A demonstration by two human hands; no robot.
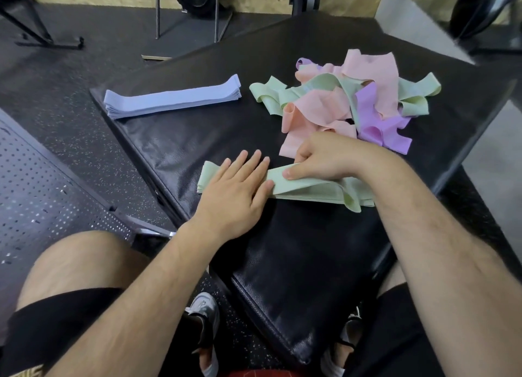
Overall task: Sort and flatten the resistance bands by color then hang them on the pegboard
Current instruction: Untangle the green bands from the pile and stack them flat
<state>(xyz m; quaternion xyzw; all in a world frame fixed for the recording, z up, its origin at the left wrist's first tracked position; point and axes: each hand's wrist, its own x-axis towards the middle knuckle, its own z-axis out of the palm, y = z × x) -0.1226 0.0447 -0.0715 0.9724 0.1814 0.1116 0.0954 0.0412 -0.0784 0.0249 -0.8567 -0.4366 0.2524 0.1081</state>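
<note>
A wide black padded vinyl platform (pixel 296 263) fills most of the space in front of the seated person, set on a speckled black rubber floor (pixel 84 128). Lying flat on that floor to the person's left is a dark perforated metal pegboard (pixel 42 195), with none of the bands on it.

On the far right part of the platform sits a loose tangled heap of peach, pale green and purple elastic resistance bands (pixel 347 99), twisted over one another. Well apart from it, near the platform's far left edge, lies a neat flat stack of pale blue bands (pixel 172 98), its edges lined up.

Nearer the person, just beside the heap's near edge, is a flat stack of pale green bands (pixel 310 197), lying crosswise under both hands. The uppermost green band (pixel 296 183) is not fully down; its right end curls up in a loop off the stack.

The left hand (pixel 237 191) lies palm down on the left half of the green stack, fingers straight and slightly spread, pressing rather than gripping. The right hand (pixel 330 157) is curled over the uppermost green band, its thumb (pixel 293 174) laid along the band's upper face and the other fingers tucked behind the far edge, pinching it.
</note>
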